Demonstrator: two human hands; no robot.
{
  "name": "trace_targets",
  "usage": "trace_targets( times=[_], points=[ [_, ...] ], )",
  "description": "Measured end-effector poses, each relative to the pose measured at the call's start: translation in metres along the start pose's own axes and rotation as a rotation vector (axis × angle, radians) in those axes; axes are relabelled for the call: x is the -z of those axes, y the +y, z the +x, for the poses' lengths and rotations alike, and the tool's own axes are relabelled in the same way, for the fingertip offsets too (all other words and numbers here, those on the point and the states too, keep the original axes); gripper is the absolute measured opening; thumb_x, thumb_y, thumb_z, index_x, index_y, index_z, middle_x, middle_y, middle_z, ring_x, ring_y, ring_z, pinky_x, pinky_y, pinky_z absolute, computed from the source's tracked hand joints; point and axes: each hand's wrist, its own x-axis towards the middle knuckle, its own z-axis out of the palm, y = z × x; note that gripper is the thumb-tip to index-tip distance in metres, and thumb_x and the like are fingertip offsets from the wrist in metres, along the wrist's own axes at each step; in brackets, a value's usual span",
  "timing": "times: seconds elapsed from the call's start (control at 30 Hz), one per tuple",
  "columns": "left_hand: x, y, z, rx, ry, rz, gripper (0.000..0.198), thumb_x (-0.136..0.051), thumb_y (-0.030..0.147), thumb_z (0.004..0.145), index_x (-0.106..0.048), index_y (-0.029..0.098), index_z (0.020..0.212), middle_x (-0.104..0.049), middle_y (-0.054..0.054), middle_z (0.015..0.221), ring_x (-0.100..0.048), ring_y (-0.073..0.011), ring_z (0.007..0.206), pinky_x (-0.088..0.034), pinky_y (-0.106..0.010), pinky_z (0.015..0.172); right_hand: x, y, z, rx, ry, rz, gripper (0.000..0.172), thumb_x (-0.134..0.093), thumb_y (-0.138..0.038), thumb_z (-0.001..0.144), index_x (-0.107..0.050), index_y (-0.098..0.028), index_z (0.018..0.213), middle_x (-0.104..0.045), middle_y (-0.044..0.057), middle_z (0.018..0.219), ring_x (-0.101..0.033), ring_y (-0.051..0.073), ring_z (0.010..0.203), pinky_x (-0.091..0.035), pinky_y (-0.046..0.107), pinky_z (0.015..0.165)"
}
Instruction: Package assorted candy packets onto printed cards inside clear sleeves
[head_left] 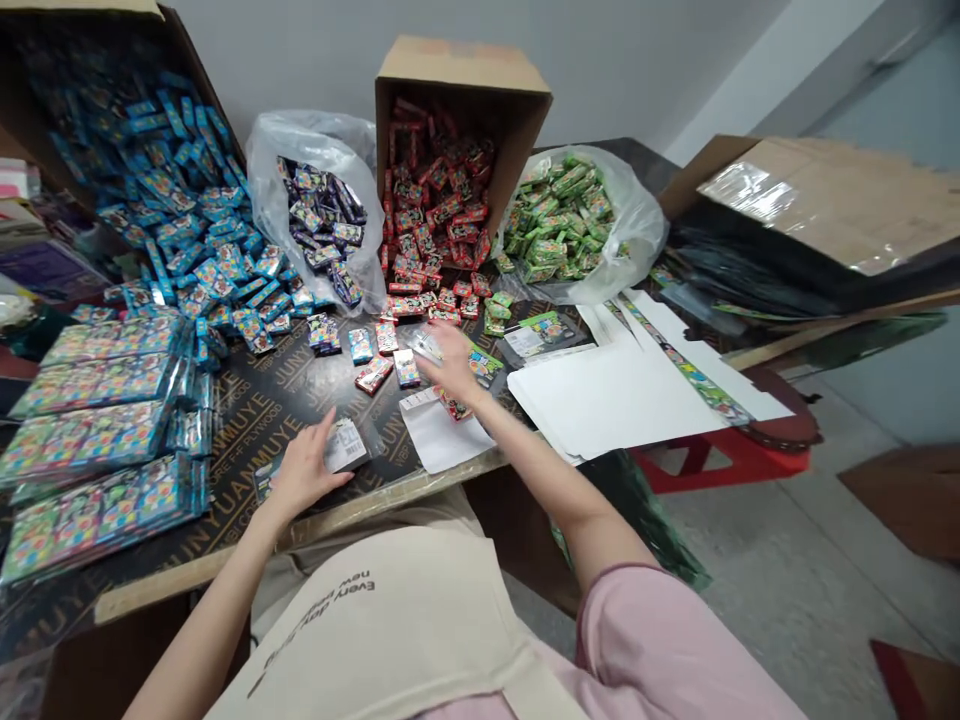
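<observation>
Apron (375,625) below, left hand (304,472) open on barcoded packet (346,445), right hand (451,360) open on clear wrapper (424,345).

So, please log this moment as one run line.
left hand: on barcode-labelled packet | right hand: beside small red packets | surface: black printed plywood board

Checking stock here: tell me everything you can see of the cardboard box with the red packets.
The brown cardboard box lies tipped at the back of the table, its open end facing the person. Its walls look plain. Small red packets fill the opening and spill onto the dark plywood tabletop. A clear plastic bag of green packets sits against the box's right side as seen.
</observation>
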Motion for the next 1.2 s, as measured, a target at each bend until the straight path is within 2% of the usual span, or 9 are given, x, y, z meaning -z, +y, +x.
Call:
trace_targets(
  times=[0.07,0.13,0.3,0.43,0.53,0.7,0.87,1.07,1.2],
  points=[
    [-0.002,0.003,0.002,-0.009,-0.093,0.113,0.092,-0.071,0.037,0.069,-0.027,0.023,0.15,-0.056,-0.013,0.12,-0.052,-0.0325,0.112,-0.043,-0.045,0.095,0.019,0.044,0.043,-0.184,0.124,-0.07,0.071,-0.065,-0.05,0.08,-0.043,-0.019,0.14,-0.031,0.02,0.151,-0.026,0.041,0.139,-0.027,0.064,0.105],
    [-0.002,0.01,0.004,-0.044,-0.154,0.184,0.085,-0.068,0.032,0.072,-0.032,0.028,0.148,-0.052,-0.014,0.129,-0.048,-0.0329,0.118,-0.041,-0.045,0.098,0.034,0.081,0.076,-0.422,0.185,-0.144,0.079,-0.063,-0.052,0.08,-0.037,-0.013,0.143,-0.024,0.028,0.152,-0.026,0.045,0.137,-0.028,0.067,0.101],
    [0.006,0.031,0.017,-0.146,-0.27,0.265,0.062,-0.064,0.024,0.075,-0.049,0.032,0.134,-0.042,-0.013,0.141,-0.042,-0.033,0.127,-0.041,-0.048,0.099,0.034,0.114,0.088,-0.422,0.04,-0.091,0.048,-0.055,-0.025,0.083,-0.054,-0.008,0.127,-0.063,0.023,0.116,-0.057,0.032,0.11,-0.042,0.046,0.097],
    [0.01,0.038,0.025,-0.127,-0.299,0.302,0.046,-0.067,0.025,0.071,-0.059,0.025,0.117,-0.049,-0.015,0.126,-0.048,-0.0334,0.115,-0.047,-0.047,0.089,0.021,0.088,0.066,-0.292,0.128,-0.032,0.053,-0.054,-0.017,0.078,-0.05,-0.012,0.13,-0.057,0.017,0.128,-0.052,0.026,0.12,-0.041,0.039,0.103],
    [0.011,0.039,0.027,-0.109,-0.285,0.23,0.05,-0.072,0.025,0.067,-0.061,0.021,0.116,-0.05,-0.017,0.126,-0.049,-0.0359,0.115,-0.045,-0.051,0.091,0.019,0.056,0.047,-0.16,0.152,0.297,0.055,-0.062,-0.024,0.074,-0.05,-0.014,0.127,-0.058,0.015,0.126,-0.057,0.024,0.114,-0.047,0.04,0.098],
    [0.022,0.043,0.031,0.074,-0.047,-0.493,0.078,-0.08,0.047,0.061,-0.056,0.02,0.13,-0.054,-0.015,0.134,-0.049,-0.0337,0.123,-0.037,-0.049,0.105,0.022,-0.011,0.005,0.129,-0.42,0.969,0.056,-0.082,-0.039,0.065,-0.062,-0.021,0.114,-0.065,0.008,0.119,-0.063,0.023,0.106,-0.05,0.04,0.096],
    [0.039,0.049,0.028,0.325,-0.121,-1.264,0.042,-0.079,0.049,0.061,-0.075,0.012,0.081,-0.072,-0.007,0.077,-0.062,-0.0167,0.068,-0.048,-0.03,0.072,0.019,-0.056,-0.021,0.298,-0.796,1.044,0.052,-0.077,-0.038,0.075,-0.061,-0.024,0.123,-0.061,0.008,0.131,-0.053,0.024,0.126,-0.04,0.042,0.109],
    [0.033,0.052,0.02,0.462,0.251,-1.396,0.033,-0.086,0.041,0.05,-0.072,0.013,0.063,-0.068,-0.003,0.06,-0.054,-0.0098,0.051,-0.044,-0.025,0.057,-0.001,-0.08,-0.044,0.361,-0.371,0.744,0.092,-0.08,-0.046,0.068,-0.033,-0.03,0.147,-0.037,0.009,0.152,-0.034,0.029,0.14,-0.029,0.049,0.115],
    [0.024,0.048,0.016,0.463,0.24,-1.419,0.036,-0.086,0.043,0.05,-0.072,0.013,0.066,-0.069,-0.003,0.063,-0.057,-0.0119,0.054,-0.048,-0.027,0.061,-0.013,-0.093,-0.058,0.478,-0.246,0.503,0.09,-0.078,-0.043,0.068,-0.034,-0.027,0.145,-0.047,0.011,0.143,-0.043,0.032,0.132,-0.031,0.052,0.11]
  ],
)
